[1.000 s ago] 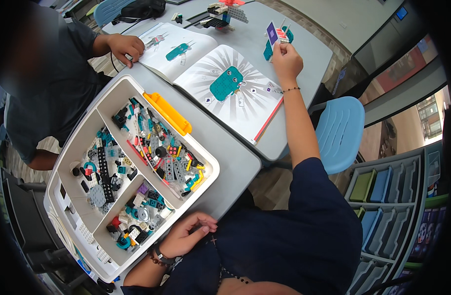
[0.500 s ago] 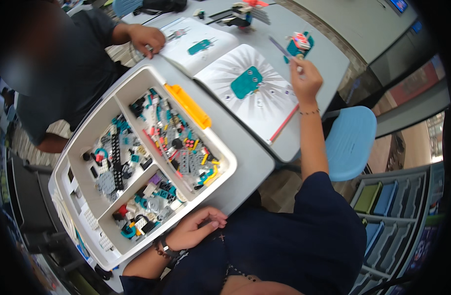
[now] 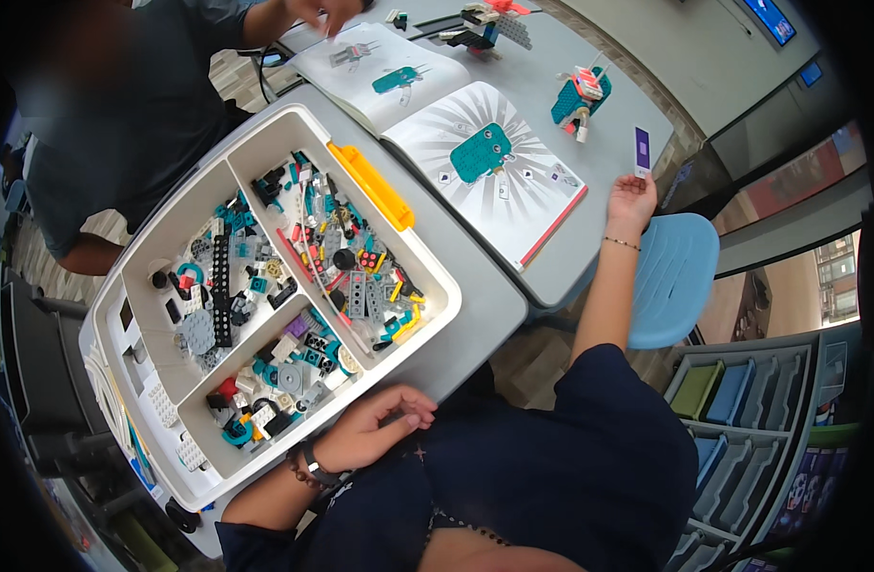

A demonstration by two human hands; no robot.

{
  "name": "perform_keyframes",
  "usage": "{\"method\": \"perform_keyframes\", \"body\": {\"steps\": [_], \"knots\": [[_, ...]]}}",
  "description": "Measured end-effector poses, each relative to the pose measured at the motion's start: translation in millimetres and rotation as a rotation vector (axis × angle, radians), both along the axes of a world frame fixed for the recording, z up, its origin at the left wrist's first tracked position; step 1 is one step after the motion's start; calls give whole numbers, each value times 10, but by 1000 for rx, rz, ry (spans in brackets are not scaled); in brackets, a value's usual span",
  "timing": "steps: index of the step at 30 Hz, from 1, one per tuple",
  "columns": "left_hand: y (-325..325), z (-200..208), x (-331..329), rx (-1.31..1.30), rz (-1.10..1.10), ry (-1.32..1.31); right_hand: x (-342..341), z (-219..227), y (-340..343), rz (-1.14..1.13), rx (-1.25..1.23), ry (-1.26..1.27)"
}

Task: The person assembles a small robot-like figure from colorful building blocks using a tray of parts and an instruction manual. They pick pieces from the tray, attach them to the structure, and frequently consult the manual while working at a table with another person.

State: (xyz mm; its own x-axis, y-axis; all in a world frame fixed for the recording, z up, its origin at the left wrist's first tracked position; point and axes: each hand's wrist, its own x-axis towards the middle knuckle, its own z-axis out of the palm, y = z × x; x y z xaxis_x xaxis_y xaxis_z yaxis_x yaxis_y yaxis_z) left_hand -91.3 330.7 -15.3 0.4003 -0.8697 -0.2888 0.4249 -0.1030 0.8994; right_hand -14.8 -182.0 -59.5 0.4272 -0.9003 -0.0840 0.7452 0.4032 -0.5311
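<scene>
My right hand is raised beyond the table's right edge, with its fingers closed on the lower end of a small purple and white card. The card stands upright, its printed side facing me. My left hand rests beside the near rim of a white sorting tray, fingers loosely bent and thumb apart, nothing visible in it. Building bricks in teal, black, grey, yellow and red fill the tray's compartments. An open instruction book lies past the tray. A teal brick model stands beyond it.
Another brick model stands at the back of the table. A co-worker's hand hovers by the book's far left. A blue chair sits under my right forearm, and a shelf with trays stands at the right.
My right hand has moved right with the card, away from the teal model, and the card now faces me. The co-worker's hand has lifted away from the table. My left hand stays nearly still.
</scene>
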Motion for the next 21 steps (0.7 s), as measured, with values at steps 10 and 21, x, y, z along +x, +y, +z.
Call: {"method": "perform_keyframes", "body": {"steps": [10, 21], "knots": [[-8, 46, 15, 12, 3, 3, 45, -33, 52, -26, -62, 26], [-14, 51, 10, 6, 25, 26, 34, -25, 78, -17, -132, 62]]}}
